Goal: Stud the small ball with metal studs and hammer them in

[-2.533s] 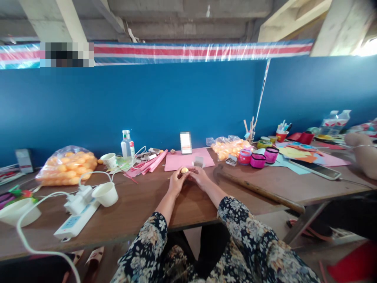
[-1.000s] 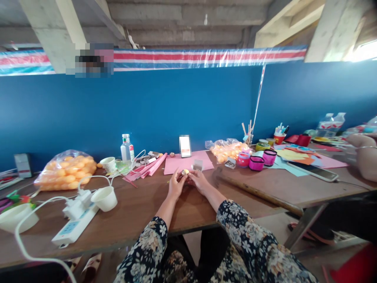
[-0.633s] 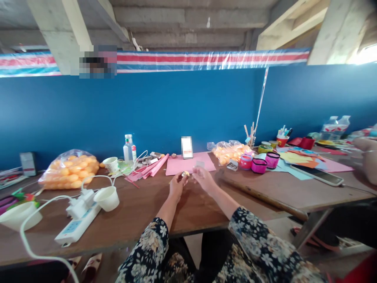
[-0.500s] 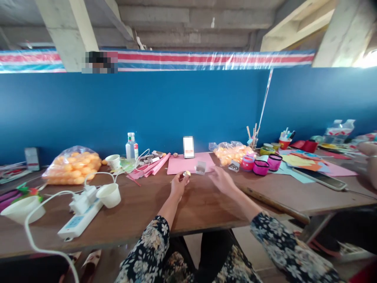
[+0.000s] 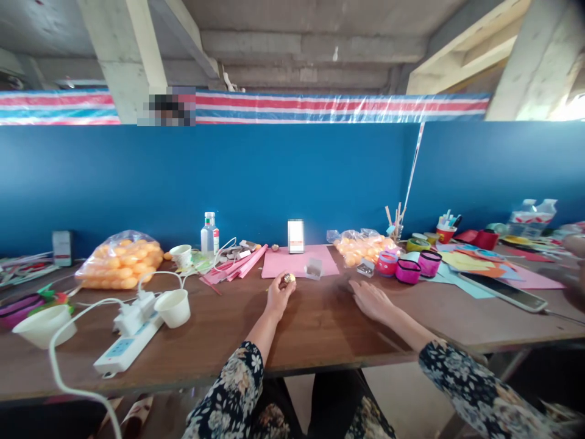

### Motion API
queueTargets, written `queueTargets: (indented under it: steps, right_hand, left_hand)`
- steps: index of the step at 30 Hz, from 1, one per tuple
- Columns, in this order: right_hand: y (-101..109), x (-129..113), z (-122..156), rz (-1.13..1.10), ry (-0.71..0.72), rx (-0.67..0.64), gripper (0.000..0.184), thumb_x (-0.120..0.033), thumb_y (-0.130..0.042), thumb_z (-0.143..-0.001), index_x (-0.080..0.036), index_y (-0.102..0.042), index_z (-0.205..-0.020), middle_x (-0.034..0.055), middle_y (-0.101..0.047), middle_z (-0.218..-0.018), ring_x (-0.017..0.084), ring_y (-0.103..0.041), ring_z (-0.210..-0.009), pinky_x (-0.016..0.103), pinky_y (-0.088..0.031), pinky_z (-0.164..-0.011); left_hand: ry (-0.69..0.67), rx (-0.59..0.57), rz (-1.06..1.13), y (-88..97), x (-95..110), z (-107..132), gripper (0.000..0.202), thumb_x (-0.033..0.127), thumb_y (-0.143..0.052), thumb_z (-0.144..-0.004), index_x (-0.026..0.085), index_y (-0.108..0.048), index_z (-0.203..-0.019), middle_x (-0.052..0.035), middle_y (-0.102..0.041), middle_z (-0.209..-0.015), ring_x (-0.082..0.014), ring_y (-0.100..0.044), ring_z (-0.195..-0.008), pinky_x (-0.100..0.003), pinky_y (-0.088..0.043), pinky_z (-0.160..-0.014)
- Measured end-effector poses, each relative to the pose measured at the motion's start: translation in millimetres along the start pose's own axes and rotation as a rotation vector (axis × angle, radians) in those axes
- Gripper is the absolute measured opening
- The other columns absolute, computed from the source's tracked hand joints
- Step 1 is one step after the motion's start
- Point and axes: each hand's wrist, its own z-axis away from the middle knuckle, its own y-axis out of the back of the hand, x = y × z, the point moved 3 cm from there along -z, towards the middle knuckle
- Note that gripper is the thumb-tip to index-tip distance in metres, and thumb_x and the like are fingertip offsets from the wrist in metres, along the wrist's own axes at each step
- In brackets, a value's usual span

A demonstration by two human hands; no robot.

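Note:
My left hand [image 5: 278,294] rests on the brown table [image 5: 219,332] with its fingers closed round a small yellowish ball [image 5: 287,278] held at the fingertips. My right hand [image 5: 372,299] lies flat on the table to the right, fingers stretched out and holding nothing. Just beyond the ball lie a pink paper sheet [image 5: 299,263] and a small clear box [image 5: 313,268]. Both forearms wear dark floral sleeves.
A bag of orange balls [image 5: 119,259] sits at the left, another bag of balls [image 5: 364,245] right of centre. White cups [image 5: 172,307], a power strip [image 5: 125,343] with cable, a bottle [image 5: 209,235], pink paper strips [image 5: 237,263], pink tape rolls [image 5: 407,271] and a phone [image 5: 503,284] crowd the table. Another person's arm [image 5: 574,245] shows far right.
My right hand has left the ball and moved right, now lying flat on the table. The left hand keeps the ball. The camera has tilted up slightly.

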Motion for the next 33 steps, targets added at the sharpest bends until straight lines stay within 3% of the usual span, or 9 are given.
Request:
queueTargets:
  steps: [5, 8, 10, 12, 15, 20, 27, 33]
  right_hand:
    - [8.8, -27.6, -9.4, -0.389, 0.032, 0.09, 0.032, -0.023, -0.031, -0.082, -0.015, -0.047, -0.109, 0.0107, -0.061, -0.086, 0.018, -0.059, -0.077, 0.029, -0.041, -0.067]
    - [16.9, -53.2, -12.2, -0.729, -0.011, 0.03, 0.03, -0.033, -0.029, -0.084, -0.015, -0.05, -0.095, 0.0054, -0.06, -0.071, 0.013, -0.054, -0.05, 0.024, -0.039, -0.046]
    - [27.5, -69.2, -13.2, -0.802, 0.019, 0.015, 0.029, -0.037, -0.031, -0.083, -0.015, -0.051, -0.085, 0.0028, -0.057, -0.062, 0.011, -0.049, -0.042, 0.023, -0.036, -0.042]
    - [39.9, -81.3, -14.6, -0.758, 0.084, 0.045, 0.027, -0.035, -0.034, -0.083, -0.015, -0.051, -0.084, 0.002, -0.056, -0.06, 0.011, -0.049, -0.044, 0.023, -0.036, -0.045]
    - [53.6, -92.5, -19.1, -0.618, 0.192, 0.175, 0.022, -0.03, -0.038, -0.083, -0.016, -0.051, -0.092, 0.0055, -0.06, -0.074, 0.015, -0.054, -0.062, 0.024, -0.036, -0.056]
    - [46.3, -102.4, -33.9, -0.52, 0.282, 0.116, 0.019, -0.027, -0.04, -0.083, -0.014, -0.053, -0.09, 0.0089, -0.06, -0.079, 0.017, -0.054, -0.068, 0.024, -0.034, -0.059]
    - [41.1, -102.4, -43.5, -0.56, 0.273, 0.128, 0.026, -0.027, -0.04, -0.083, -0.014, -0.052, -0.102, 0.0089, -0.061, -0.083, 0.018, -0.055, -0.073, 0.025, -0.034, -0.062]
    - [57.7, -105.8, -43.5, -0.474, 0.225, 0.092, 0.02, -0.024, -0.038, -0.082, -0.014, -0.054, -0.09, 0.0073, -0.06, -0.074, 0.016, -0.053, -0.066, 0.024, -0.033, -0.059]
  left_hand:
    - [-0.037, -0.04, -0.058, -0.7, -1.9, -0.3, 0.052, 0.034, -0.067, -0.061, 0.013, -0.053, -0.107, -0.0043, -0.063, -0.077, -0.0133, -0.06, -0.066, -0.03, -0.05, -0.068]
    - [-0.013, -0.072, -0.066, -2.1, -3.7, -0.1, 0.05, 0.034, -0.067, -0.06, 0.012, -0.054, -0.104, -0.0034, -0.063, -0.075, -0.0123, -0.059, -0.063, -0.029, -0.049, -0.065]
    - [-0.025, -0.076, -0.096, -2.3, -4.3, -0.2, 0.047, 0.034, -0.066, -0.06, 0.012, -0.056, -0.1, -0.003, -0.062, -0.071, -0.0115, -0.058, -0.06, -0.027, -0.049, -0.063]
    - [-0.064, -0.089, -0.129, -2.7, -4.1, -0.2, 0.044, 0.034, -0.066, -0.06, 0.011, -0.058, -0.097, -0.0028, -0.062, -0.067, -0.0114, -0.058, -0.057, -0.026, -0.048, -0.061]
    - [-0.104, -0.097, -0.157, -3.4, -3.1, 0.6, 0.042, 0.035, -0.065, -0.059, 0.011, -0.059, -0.094, -0.0032, -0.062, -0.065, -0.0117, -0.057, -0.056, -0.026, -0.047, -0.06]
    - [-0.104, -0.125, -0.186, -5.8, 1.2, 4.1, 0.036, 0.035, -0.065, -0.059, 0.01, -0.062, -0.085, -0.0035, -0.061, -0.063, -0.0111, -0.055, -0.054, -0.023, -0.044, -0.056]
    - [-0.118, -0.117, -0.207, -5.4, 2.6, 5.0, 0.035, 0.035, -0.064, -0.06, 0.011, -0.062, -0.085, -0.0031, -0.061, -0.062, -0.0106, -0.054, -0.052, -0.022, -0.043, -0.055]
    - [-0.118, -0.1, -0.215, -5.9, 2.7, 5.0, 0.039, 0.034, -0.064, -0.06, 0.011, -0.061, -0.091, -0.0019, -0.061, -0.062, -0.0113, -0.056, -0.053, -0.024, -0.046, -0.057]
